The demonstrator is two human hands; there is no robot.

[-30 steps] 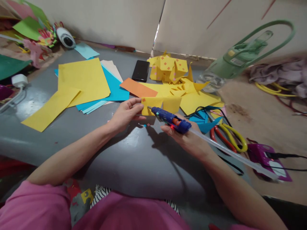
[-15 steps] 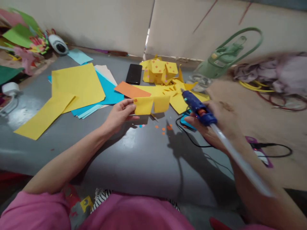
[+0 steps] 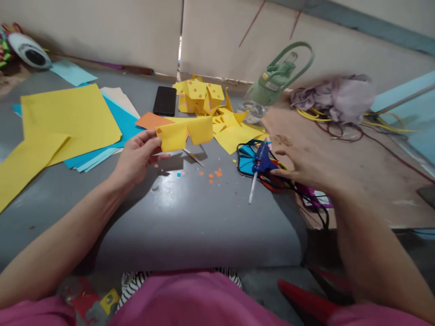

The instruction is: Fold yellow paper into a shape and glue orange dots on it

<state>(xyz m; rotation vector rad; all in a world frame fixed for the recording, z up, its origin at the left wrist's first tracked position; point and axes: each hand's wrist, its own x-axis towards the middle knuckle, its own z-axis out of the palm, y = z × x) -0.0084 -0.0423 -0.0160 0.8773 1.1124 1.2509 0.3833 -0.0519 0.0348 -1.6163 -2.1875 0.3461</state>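
My left hand [image 3: 137, 154] pinches the left end of a yellow paper piece [image 3: 173, 136], which has a notch in its lower edge and a small orange square near my fingers. It is held above the table. On the right, a blue glue gun [image 3: 263, 158] with a clear glue stick out of its back lies on blue paper [image 3: 245, 158] and black cable. My right hand [image 3: 299, 167] is beside the glue gun, thumb and fingers apart, with nothing in them. Small orange paper squares [image 3: 215, 174] are scattered on the table between my hands.
Behind are a yellow paper model with spots [image 3: 200, 95], yellow scraps [image 3: 234, 131] and a black phone [image 3: 165, 100]. Yellow sheets [image 3: 68, 113] and blue sheets [image 3: 124, 122] lie left. A green bottle [image 3: 268, 86] stands back right. A thin blade-like tool [image 3: 194, 157] lies mid-table.
The glue gun went from my right hand down onto the blue paper, and that hand has opened. My left hand still holds the yellow piece. The view has turned to the right.
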